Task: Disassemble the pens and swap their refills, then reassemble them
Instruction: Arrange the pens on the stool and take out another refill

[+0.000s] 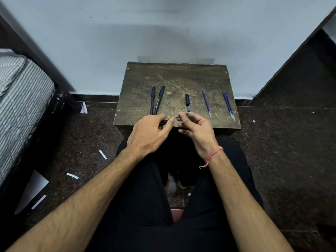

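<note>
My left hand [151,130] grips a black pen barrel [164,122] at the near edge of the small wooden table [181,79]. My right hand [195,128] pinches a thin dark refill [176,117] that sticks out of the barrel's end. Two capped black pens [156,100] lie side by side on the table's left. A black cap [187,99] lies in the middle, with a small blue piece [189,110] just below it. One blue refill [206,103] lies right of the cap, and two more blue refills [228,104] lie together near the right edge.
The table stands against a pale wall. A striped mattress [21,99] on a dark frame is at the left. Dark furniture [300,75] rises at the right. White paper strips [103,154] lie scattered on the dark stone floor. My legs in black trousers are below.
</note>
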